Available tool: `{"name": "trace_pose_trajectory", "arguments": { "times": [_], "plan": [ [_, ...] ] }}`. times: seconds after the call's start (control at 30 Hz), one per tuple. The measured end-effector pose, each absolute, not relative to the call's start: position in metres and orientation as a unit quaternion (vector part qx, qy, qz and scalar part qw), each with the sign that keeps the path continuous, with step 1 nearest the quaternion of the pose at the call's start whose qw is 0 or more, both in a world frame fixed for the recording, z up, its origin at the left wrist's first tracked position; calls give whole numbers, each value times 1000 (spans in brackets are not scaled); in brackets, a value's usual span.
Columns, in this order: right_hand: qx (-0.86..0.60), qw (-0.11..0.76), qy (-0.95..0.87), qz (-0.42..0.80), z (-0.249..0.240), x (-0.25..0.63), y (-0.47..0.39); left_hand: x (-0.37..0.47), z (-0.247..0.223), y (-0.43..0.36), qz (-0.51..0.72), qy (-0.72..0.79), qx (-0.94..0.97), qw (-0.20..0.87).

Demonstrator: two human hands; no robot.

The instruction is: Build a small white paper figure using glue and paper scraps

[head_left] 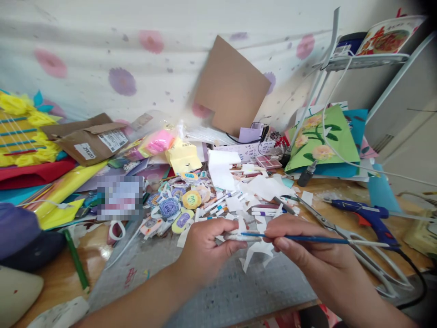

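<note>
My left hand [213, 241] is closed in a pinch around a small whitish piece [239, 236] whose kind I cannot make out, held above the grey cutting mat [164, 291]. A thin blue brush-like stick [314, 238] lies in my right hand [303, 250], gripped between thumb and fingers. Its left end touches or overlaps the whitish piece. Behind the hands, decorated paper tags [170, 207], markers [264, 211] and white paper scraps [257, 250] lie heaped on the mat.
To the right are large scissors [362, 246] and a blue glue gun [372, 214]. A green pencil [75, 262] lies left. At the back stand a cardboard box [85, 136], a brown board [232, 82], a green flower picture [322, 136] and a white rack [365, 61].
</note>
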State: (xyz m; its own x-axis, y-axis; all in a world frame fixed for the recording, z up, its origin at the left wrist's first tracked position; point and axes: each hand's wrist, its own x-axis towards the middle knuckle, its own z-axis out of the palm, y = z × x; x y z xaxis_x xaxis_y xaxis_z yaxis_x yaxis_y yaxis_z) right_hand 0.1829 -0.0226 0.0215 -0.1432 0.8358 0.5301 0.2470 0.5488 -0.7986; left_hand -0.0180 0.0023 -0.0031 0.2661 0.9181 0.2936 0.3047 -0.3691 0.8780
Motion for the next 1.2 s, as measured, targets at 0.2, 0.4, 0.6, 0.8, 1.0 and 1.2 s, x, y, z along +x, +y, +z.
{"name": "trace_pose_trajectory", "arguments": {
  "times": [0.2, 0.4, 0.6, 0.8, 1.0, 1.2],
  "plan": [
    [-372, 480, -763, 223, 29, 184, -23, -16, 1, -1, 400, 441, 733, 330],
    [-344, 483, -771, 230, 32, 183, -24, -15, 3, -2, 395, 437, 701, 402],
    [-392, 539, -716, 207, 34, 198, -35, -14, 0, 2, 422, 440, 597, 521],
    [-439, 605, -573, 335, 27, 212, -13, -14, 4, 1, 386, 372, 557, 634],
    [-423, 506, -457, 597, 10, 205, 6, -15, 5, -2, 346, 292, 582, 676],
    [-322, 457, -381, 736, 10, 193, -1, -16, 8, -4, 324, 272, 594, 685]
  ]
}}
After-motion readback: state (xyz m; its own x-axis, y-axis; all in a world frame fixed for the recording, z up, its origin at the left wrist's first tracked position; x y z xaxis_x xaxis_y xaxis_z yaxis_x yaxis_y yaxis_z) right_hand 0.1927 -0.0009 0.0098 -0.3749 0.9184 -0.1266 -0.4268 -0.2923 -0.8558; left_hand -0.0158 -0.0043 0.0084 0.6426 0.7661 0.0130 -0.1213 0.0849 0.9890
